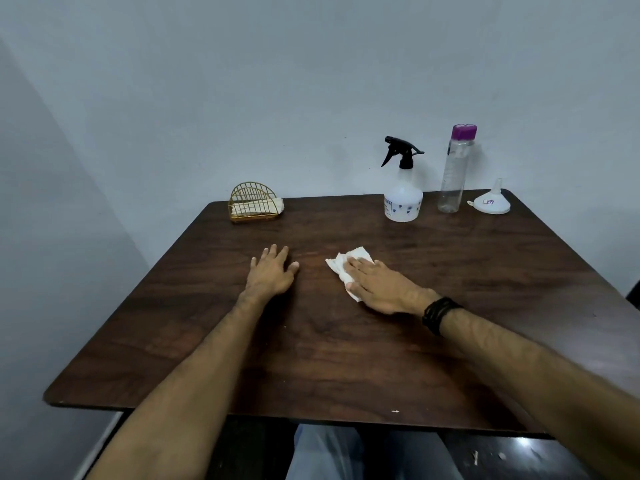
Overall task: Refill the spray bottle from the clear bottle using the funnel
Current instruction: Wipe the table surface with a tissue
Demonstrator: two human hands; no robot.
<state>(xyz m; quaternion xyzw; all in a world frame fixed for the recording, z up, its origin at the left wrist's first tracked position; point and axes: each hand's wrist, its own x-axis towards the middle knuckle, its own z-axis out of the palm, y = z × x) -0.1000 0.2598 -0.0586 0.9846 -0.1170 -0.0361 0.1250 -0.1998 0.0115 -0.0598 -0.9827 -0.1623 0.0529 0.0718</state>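
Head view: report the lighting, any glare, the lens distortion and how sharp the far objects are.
Head view: dim, even, bluish light with soft shadows; faint sheen on the table, a bright glint on the dark floor at bottom right; wide-angle lens bows the table edges; spray bottle, clear bottle and funnel slightly soft, label print unreadable.

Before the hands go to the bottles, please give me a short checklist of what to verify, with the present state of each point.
1. Spray bottle upright, trigger head screwed on: ok.
2. Clear bottle upright, purple cap on: ok.
3. Funnel near the bottles, wide mouth down: ok.
4. Right hand free: not ok, it presses flat on a tissue.
5. Left hand free: ok, flat on the table.
6. Liquid level in the clear bottle: cannot tell.
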